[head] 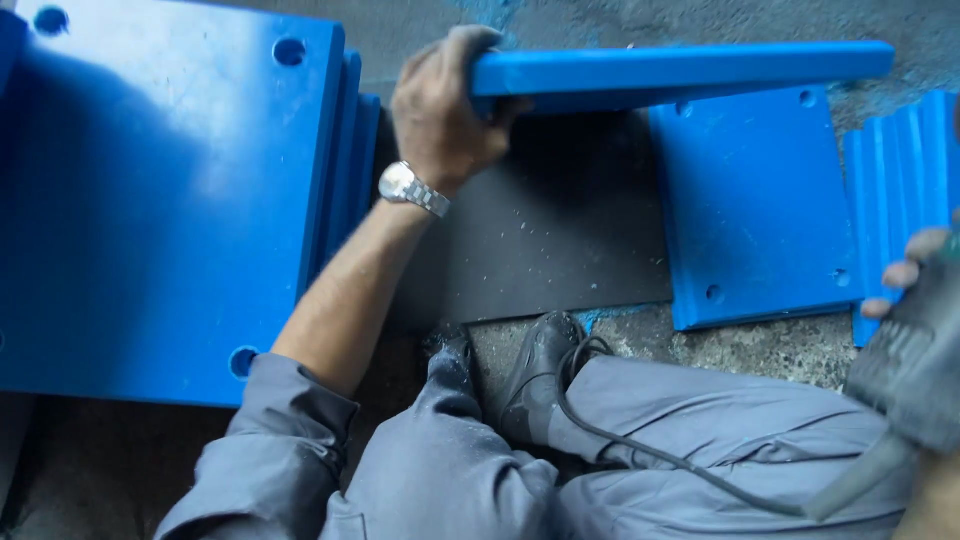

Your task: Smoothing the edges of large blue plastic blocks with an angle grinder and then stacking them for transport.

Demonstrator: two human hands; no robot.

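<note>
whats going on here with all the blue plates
A person crouched on the floor grips the end of a thick blue plastic plate with the left hand, tipped up on its edge. The right hand holds a grey corded power tool. More blue drilled plates lie stacked around.

blue plate stack (150,200) left | flat blue plate (755,210) right | dark mat (560,250) between

A workshop floor: stacked blue plastic plates (150,200), rough dusty concrete (760,345), corded power tool (910,370), grey workwear.
</note>
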